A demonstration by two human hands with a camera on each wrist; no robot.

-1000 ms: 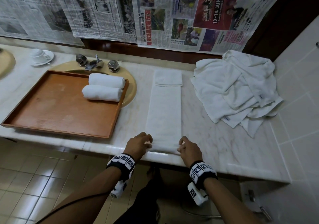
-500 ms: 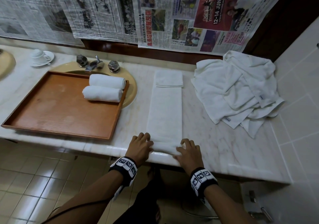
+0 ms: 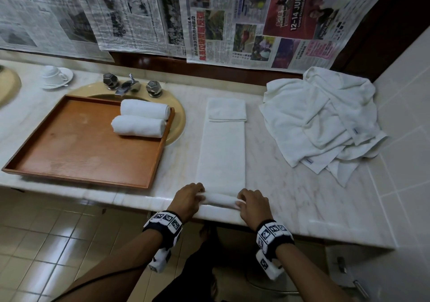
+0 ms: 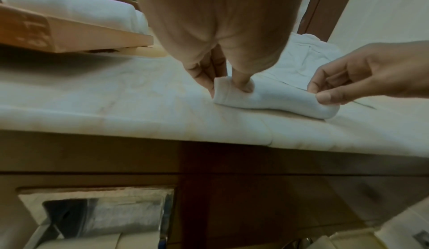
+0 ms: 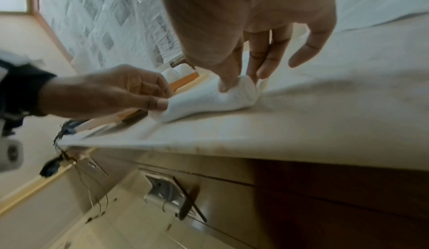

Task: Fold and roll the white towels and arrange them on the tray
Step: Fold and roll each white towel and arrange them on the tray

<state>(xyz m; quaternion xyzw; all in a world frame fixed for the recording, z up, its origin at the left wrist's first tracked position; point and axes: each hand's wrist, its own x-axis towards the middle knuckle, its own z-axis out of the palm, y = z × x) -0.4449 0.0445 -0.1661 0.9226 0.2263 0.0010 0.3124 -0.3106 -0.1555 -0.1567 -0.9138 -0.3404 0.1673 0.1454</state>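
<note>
Left hand (image 3: 188, 198) and right hand (image 3: 252, 203) each pinch an end of the long folded white towel (image 3: 221, 153) — its near edge rolled up on the marble counter (image 3: 302, 197).

Left hand (image 3: 188, 199) curled at 1 end of the rolled towel end (image 3: 220, 200), thumb (image 4: 242, 80) pressed on top. Right hand (image 3: 253, 205) pinched on the other end, thumb (image 5: 228, 80) pressed into the cloth. Both forearms extended forward, marker-patterned bands strapped around both wrists.
</note>
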